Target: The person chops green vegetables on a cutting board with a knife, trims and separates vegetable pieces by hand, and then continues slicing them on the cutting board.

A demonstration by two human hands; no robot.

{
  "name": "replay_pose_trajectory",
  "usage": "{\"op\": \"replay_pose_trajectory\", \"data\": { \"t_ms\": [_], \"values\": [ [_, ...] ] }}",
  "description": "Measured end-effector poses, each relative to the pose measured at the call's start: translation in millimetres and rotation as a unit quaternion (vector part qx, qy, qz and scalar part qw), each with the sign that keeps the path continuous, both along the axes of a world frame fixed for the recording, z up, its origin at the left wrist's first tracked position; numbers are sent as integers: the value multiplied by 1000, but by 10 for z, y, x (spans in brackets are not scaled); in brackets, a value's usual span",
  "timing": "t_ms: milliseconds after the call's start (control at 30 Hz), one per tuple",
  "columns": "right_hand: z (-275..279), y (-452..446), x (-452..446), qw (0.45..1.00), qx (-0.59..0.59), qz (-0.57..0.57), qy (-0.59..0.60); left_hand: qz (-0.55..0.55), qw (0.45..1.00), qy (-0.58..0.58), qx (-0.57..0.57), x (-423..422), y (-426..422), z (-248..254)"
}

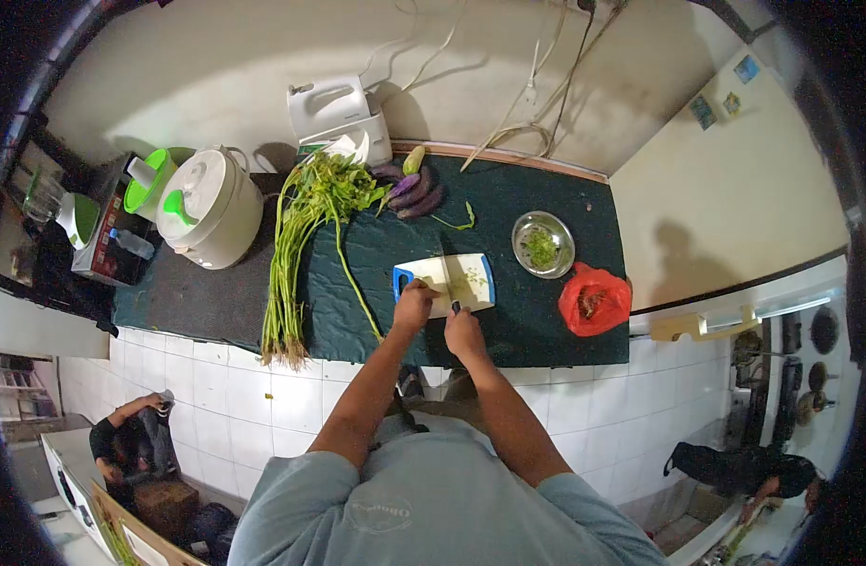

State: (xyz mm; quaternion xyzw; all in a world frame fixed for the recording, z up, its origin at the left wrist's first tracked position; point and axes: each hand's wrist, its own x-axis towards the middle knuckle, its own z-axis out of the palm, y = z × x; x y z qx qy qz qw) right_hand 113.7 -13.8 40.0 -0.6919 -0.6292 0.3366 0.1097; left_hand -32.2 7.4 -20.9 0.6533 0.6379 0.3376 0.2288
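counting, what's there?

one knife, one board on the cloth, one bowl, one red bag.

and the hands?

stretched forward: right hand grips the knife at the board; left hand curls nearby, hold unclear.

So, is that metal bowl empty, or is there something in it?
Not empty: green pieces lie in the metal bowl, with bare metal showing beside them. How deep they go, I cannot tell.
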Motion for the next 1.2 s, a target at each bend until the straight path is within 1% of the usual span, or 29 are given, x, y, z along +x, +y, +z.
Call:
{"op": "replay_pose_trajectory", "data": {
  "t_ms": [67,100,167,200,233,267,367,400,467,600,667,767,800,867,900,1000,1033,1067,1100,1133,1167,1200],
  "values": [
    [-1,-124,-14,1000,5,-3,-12,-29,999,-18,8,-47,106,-272],
    [-18,-228,-3,1000,6,-7,-26,-26,999,-18,8,-57,128,-268],
    [-186,-281,30,1000,-8,-14,-15,-10,999,1,-37,-51,172,-229],
    [-193,-241,25,1000,-2,-16,3,-10,999,1,-38,-61,219,-203],
    [-104,-194,-2,1000,3,-17,20,-5,997,9,-73,-68,262,-179],
    [-12,-134,-20,1000,-4,-11,-6,1,994,17,-109,-56,262,-159],
    [111,-78,-32,1000,-8,5,-19,7,992,-15,-128,-72,257,-72],
    [46,-121,-26,1000,-7,6,-19,7,992,-15,-128,-69,247,-54],
    [-199,-250,17,999,-34,-40,8,35,989,-35,-139,-33,236,-26],
    [-165,-144,-10,999,-28,-37,14,54,988,-31,-138,-11,195,8],
    [38,-25,-42,999,18,21,-19,48,991,-20,-127,-17,226,-68],
    [78,-90,-34,1000,-14,21,-10,66,991,-20,-111,-12,187,-17],
    [4,-140,-38,1000,-15,22,-10,66,991,-20,-112,-7,192,-34],
    [-237,-251,-62,998,-30,-60,-14,78,988,-40,-124,-2,185,-98],
    [-201,-205,-70,998,-30,-60,-14,78,988,-39,-124,-14,200,-100],
    [79,-7,-77,1000,4,-1,3,68,990,-47,-117,-13,168,-59],
    [101,2,-63,1000,5,-2,3,79,987,-46,-130,-3,174,-15],
    [137,11,-59,1000,-2,25,-4,91,984,-44,-144,-1,185,31],
    [148,7,-60,999,-10,52,-10,91,984,-44,-144,-6,190,15],
    [-5,-53,-53,999,-10,53,-10,92,984,-43,-148,-11,187,-16],
    [-164,-152,-69,999,-41,2,-8,92,983,-43,-153,-17,181,-46],
    [-187,-211,-85,996,-70,-49,-6,91,983,-42,-153,-12,171,-46]
  ]
}}
